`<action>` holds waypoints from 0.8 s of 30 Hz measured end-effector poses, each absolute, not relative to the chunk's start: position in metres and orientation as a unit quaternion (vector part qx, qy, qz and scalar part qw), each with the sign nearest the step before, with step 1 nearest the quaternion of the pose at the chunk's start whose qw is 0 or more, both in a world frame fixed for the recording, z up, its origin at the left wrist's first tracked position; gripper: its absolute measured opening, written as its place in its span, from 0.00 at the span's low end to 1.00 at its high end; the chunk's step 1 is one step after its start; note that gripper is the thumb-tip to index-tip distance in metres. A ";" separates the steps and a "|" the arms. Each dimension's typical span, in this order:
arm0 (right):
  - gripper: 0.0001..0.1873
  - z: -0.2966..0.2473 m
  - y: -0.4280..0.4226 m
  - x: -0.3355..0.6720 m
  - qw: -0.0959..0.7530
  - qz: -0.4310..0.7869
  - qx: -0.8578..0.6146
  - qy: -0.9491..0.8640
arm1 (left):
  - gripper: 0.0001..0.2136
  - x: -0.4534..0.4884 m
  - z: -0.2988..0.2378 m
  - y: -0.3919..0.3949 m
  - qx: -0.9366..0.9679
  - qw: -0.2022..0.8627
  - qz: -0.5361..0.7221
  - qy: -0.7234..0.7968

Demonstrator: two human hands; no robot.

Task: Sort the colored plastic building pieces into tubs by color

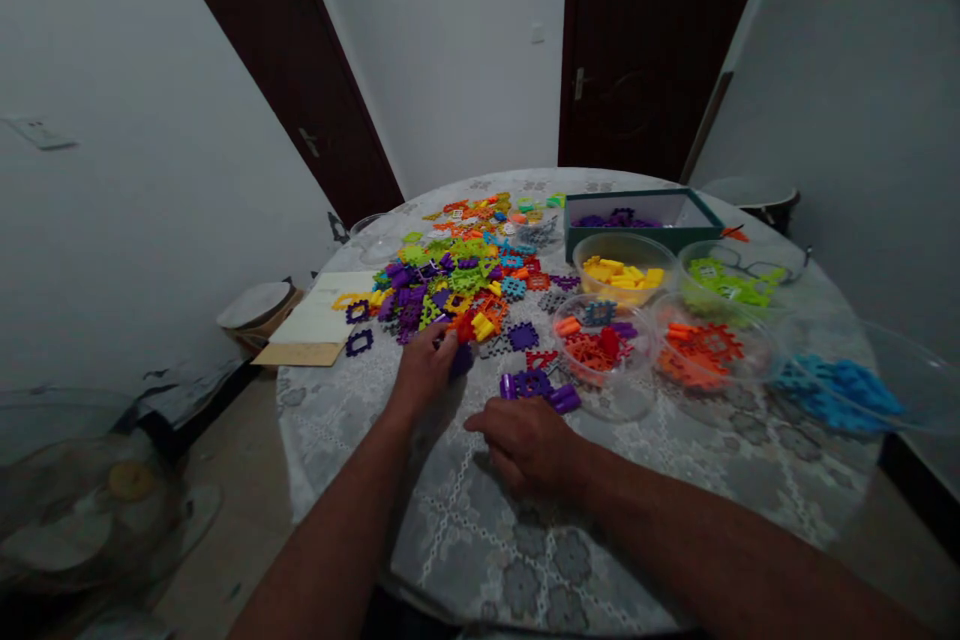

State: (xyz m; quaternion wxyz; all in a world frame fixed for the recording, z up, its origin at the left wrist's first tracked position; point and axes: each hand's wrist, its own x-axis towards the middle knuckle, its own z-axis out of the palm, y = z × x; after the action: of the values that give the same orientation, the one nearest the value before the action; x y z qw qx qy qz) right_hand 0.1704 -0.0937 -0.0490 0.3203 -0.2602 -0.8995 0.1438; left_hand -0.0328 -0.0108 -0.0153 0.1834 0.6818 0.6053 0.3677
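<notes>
At the near edge of a heap of coloured plastic building pieces point(427, 285), my left hand point(424, 372) has its thumb and fingers closed on a red building piece point(465, 326). A dark purple piece point(461, 360) lies just under its fingertips, partly hidden. My right hand point(531, 440) rests on the tablecloth, half curled, with index finger and thumb apart and nothing visible between them. Directly beyond its knuckles are a purple gear-edged piece point(531, 383) and a purple tube piece point(565, 399).
To the right stand clear bowls of sorted pieces: yellow point(622, 275), mixed red and orange point(596, 345), orange point(701, 355), green point(731, 280) and blue point(840, 395). Behind them is a green box point(645, 210) with purple pieces. Cardboard point(319, 320) lies at the left edge.
</notes>
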 end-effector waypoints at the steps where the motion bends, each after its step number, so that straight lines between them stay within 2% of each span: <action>1: 0.22 -0.049 -0.094 0.171 0.319 0.143 -0.264 -0.899 | 0.11 -0.036 -0.014 -0.009 0.660 0.218 0.381 0.609; 5: 0.21 -0.047 -0.095 0.169 0.313 0.141 -0.273 -0.899 | 0.09 -0.041 -0.019 -0.008 0.549 0.361 0.463 0.595; 8: 0.19 -0.048 -0.095 0.167 0.306 0.154 -0.288 -0.894 | 0.11 -0.040 -0.024 -0.011 0.468 0.441 0.518 0.564; 14: 0.18 -0.047 -0.089 0.170 0.314 0.175 -0.316 -0.878 | 0.12 -0.035 -0.024 -0.014 0.440 0.483 0.505 0.564; 20: 0.17 -0.046 -0.084 0.169 0.374 0.151 -0.348 -0.846 | 0.14 -0.033 -0.020 -0.015 0.358 0.562 0.538 0.516; 24: 0.20 -0.041 -0.085 0.165 0.420 0.140 -0.358 -0.822 | 0.18 -0.034 -0.012 -0.021 0.326 0.637 0.526 0.460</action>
State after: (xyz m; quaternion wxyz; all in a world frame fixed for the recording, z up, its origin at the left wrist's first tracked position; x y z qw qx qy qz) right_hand 0.1652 -0.0846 -0.0414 0.4200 -0.3584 -0.8219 0.1403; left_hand -0.0343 -0.0209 -0.0120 0.6370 0.3258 0.4596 0.5262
